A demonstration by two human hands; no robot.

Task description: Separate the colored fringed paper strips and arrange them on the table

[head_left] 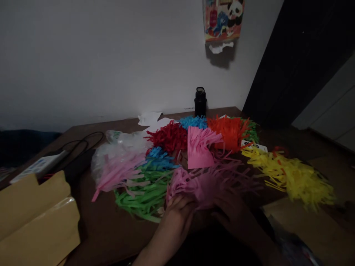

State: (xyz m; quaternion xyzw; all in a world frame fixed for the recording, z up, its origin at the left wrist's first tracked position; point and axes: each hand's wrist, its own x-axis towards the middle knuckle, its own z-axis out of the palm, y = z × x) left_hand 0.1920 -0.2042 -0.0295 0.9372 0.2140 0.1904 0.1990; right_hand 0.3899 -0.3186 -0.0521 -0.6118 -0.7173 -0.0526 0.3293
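My left hand (176, 212) and my right hand (235, 212) meet low in the middle of the view, both closed on a bundle of pink fringed paper (210, 183) that fans out away from me. Just beyond it lies a pink sheet cut into strips (198, 147). Around it on the brown table (111, 229) lie more fringed paper piles: green (144, 197), light pink (119, 171), blue (159, 157), red (169, 136), orange (229, 131) and yellow (291, 175). The scene is dim.
A black bottle (200, 102) stands at the table's far edge by the white wall. A clear plastic bag (119, 147) lies left of the piles. Black cables (83, 142), a white box (39, 166) and tan envelopes (36, 218) are at the left. A dark door (299, 55) is right.
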